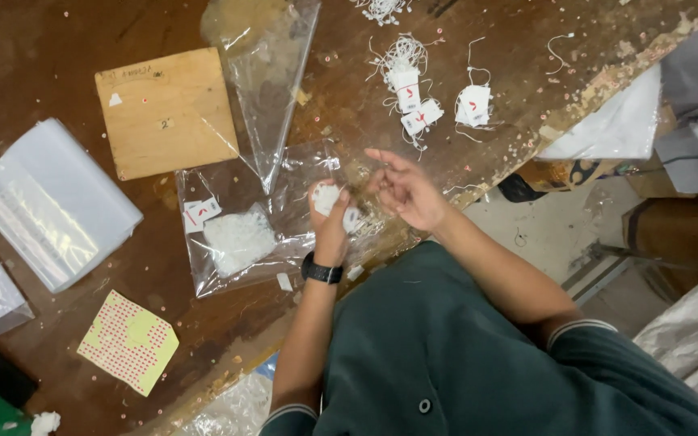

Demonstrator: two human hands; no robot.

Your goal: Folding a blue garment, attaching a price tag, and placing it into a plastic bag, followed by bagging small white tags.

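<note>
My left hand [329, 230] grips a small stack of white tags [326, 199] over the clear plastic bag [236, 234], close to the wooden table's [34, 64] ragged near edge. My right hand [405, 194] hovers just beside it, fingers loosely spread and holding nothing. Bare tabletop lies beyond the bag. The tags' markings are too small to make out.

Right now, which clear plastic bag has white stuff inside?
The flat clear bag lying just beside the left hand, holding a white pile and a small tag. The long bag above it looks empty.
</note>
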